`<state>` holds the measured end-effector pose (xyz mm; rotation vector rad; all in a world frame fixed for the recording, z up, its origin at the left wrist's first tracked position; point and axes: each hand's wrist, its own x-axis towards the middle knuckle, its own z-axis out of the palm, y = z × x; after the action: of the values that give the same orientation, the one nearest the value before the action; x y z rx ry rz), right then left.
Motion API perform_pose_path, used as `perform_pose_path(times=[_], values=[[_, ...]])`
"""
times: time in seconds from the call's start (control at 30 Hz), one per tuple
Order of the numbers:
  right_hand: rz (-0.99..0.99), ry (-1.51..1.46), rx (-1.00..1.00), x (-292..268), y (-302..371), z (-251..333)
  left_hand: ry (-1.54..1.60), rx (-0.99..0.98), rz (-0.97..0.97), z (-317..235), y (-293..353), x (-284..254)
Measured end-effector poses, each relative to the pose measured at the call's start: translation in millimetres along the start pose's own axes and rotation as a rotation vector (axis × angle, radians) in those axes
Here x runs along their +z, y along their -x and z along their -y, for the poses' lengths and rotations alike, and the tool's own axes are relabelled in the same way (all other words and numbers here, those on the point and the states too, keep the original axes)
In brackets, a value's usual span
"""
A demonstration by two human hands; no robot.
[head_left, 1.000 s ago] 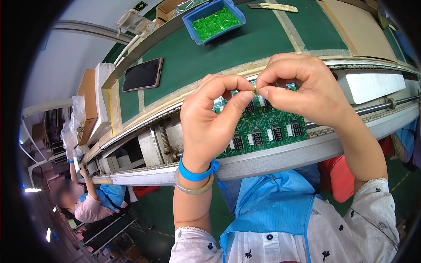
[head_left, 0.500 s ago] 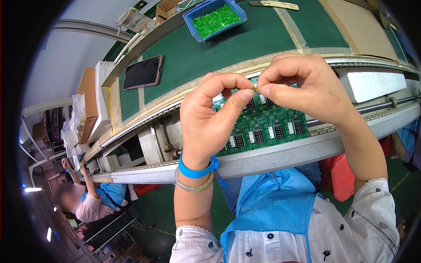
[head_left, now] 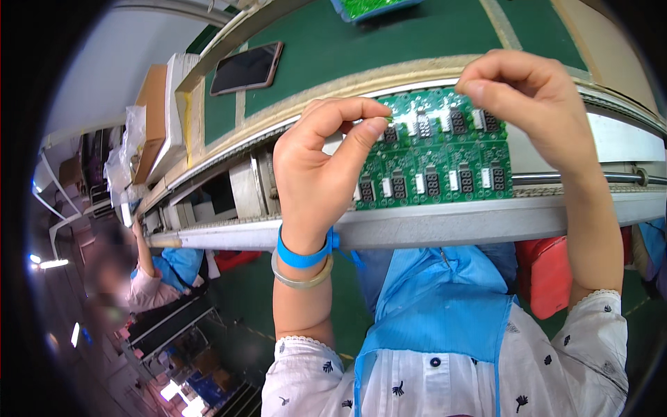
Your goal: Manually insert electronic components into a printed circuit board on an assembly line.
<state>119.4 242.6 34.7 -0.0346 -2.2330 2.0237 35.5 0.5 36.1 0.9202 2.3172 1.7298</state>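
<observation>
A green circuit board panel lies across the metal rails in front of me, bearing rows of black digit displays and white connectors. My left hand is over its left end, thumb and forefinger pinched. A tiny yellow-green piece seems to show at those fingertips. By the panel's far right corner, my right hand is closed in a pinch, above the displays there. Whatever its fingertips hold, if anything, is hidden. A blue band and a pale bangle circle my left wrist.
A blue bin of small green pieces stands at the far edge of view. On the green work surface lies a phone. An open cardboard box is at left. Another person sits farther left. A metal rail runs before me.
My hands, which met over the panel, have parted: the right moved right and away to the far corner, the left stayed near the left end. The view shifted, uncovering more of the panel.
</observation>
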Motion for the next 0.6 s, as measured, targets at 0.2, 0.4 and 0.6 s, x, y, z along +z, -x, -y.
perform_pose_path(times=[0.2, 0.4, 0.6], values=[[-0.007, 0.156, -0.017, -7.4, 0.0, -15.2, -0.328, 0.038, 0.022, 6.8, 23.6, -17.1], [-0.018, 0.206, 0.045, -6.1, 2.5, -11.1, -0.607, 0.179, 0.073, 18.3, 29.0, -16.0], [-0.042, 0.127, 0.046, 0.5, 4.1, 3.5, -0.695, 0.25, 0.085, 24.0, 23.9, -11.9]])
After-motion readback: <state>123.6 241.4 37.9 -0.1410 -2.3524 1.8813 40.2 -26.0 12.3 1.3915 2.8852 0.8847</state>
